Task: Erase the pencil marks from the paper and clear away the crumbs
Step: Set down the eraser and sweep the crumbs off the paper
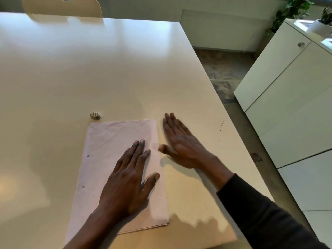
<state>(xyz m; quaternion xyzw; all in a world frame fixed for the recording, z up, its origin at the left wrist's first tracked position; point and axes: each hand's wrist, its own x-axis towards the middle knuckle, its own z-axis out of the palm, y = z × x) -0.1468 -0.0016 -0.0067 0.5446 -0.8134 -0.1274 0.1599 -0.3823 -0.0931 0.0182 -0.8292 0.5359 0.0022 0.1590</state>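
A pale, wrinkled stack of punched paper (111,141) lies on the white table (89,69) near its front edge. My left hand (127,178) rests flat on the sheet, fingers spread, holding nothing. My right hand (179,141) is flat and open on the bare table just right of the paper's edge; it looks slightly blurred. A small grey ribbed eraser (95,115) sits on the table just beyond the paper's far left corner. A scatter of dark crumbs (221,124) lies on the table to the right of my right hand. No pencil marks show on the paper.
The table's right edge (239,141) runs close by the crumbs, with floor beyond. White cabinets (291,97) stand to the right. A chair back (62,6) shows at the table's far side. Potted plants (321,22) sit on the cabinet.
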